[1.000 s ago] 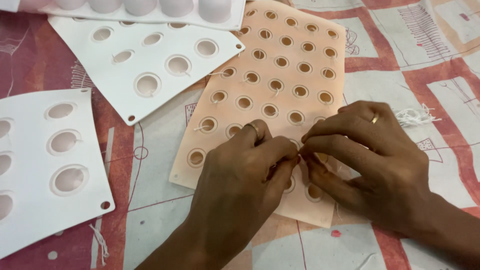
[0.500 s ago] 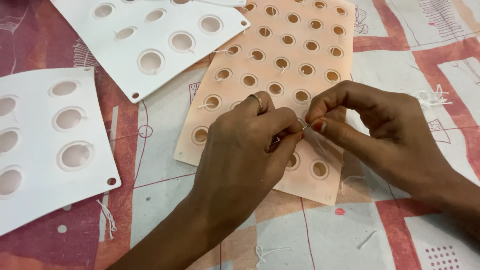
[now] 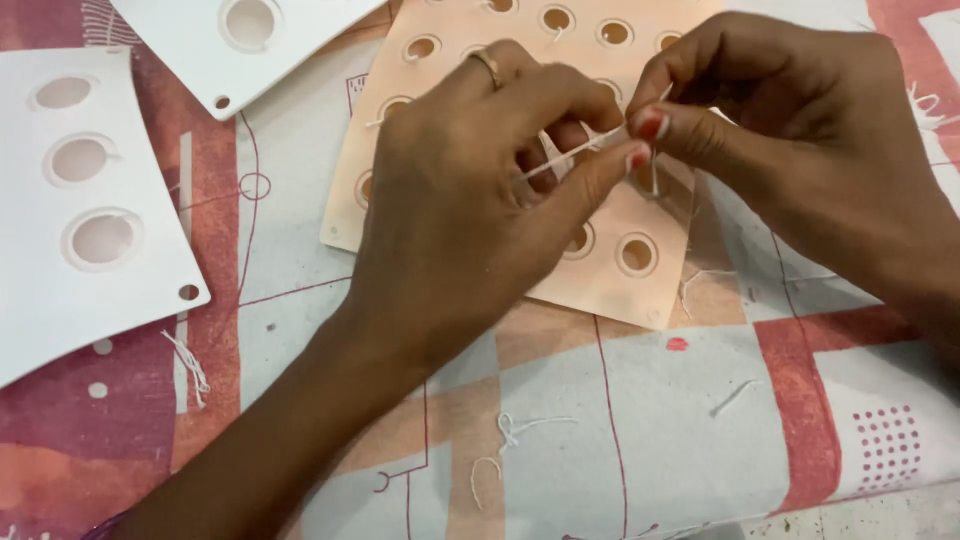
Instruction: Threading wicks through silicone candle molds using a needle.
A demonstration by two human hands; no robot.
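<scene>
My left hand (image 3: pixel 470 200) and my right hand (image 3: pixel 800 150) meet above a peach-coloured sheet (image 3: pixel 620 290) punched with rows of round holes. Both pinch a short length of white thread (image 3: pixel 585 152) stretched between their fingertips, just over the sheet's lower part. A ring sits on a finger of my left hand. The hands hide much of the sheet's middle.
A white sheet with larger round holes (image 3: pixel 90 220) lies at the left, another white one (image 3: pixel 250 40) at the top. All rest on a patterned cloth (image 3: pixel 620 430) in red, grey and orange. Loose bits of white thread (image 3: pixel 520 430) are scattered on the cloth.
The view has closed in on the hands. Both hands have lifted slightly off the peach sheet, and the white thread now shows taut between the fingertips.
</scene>
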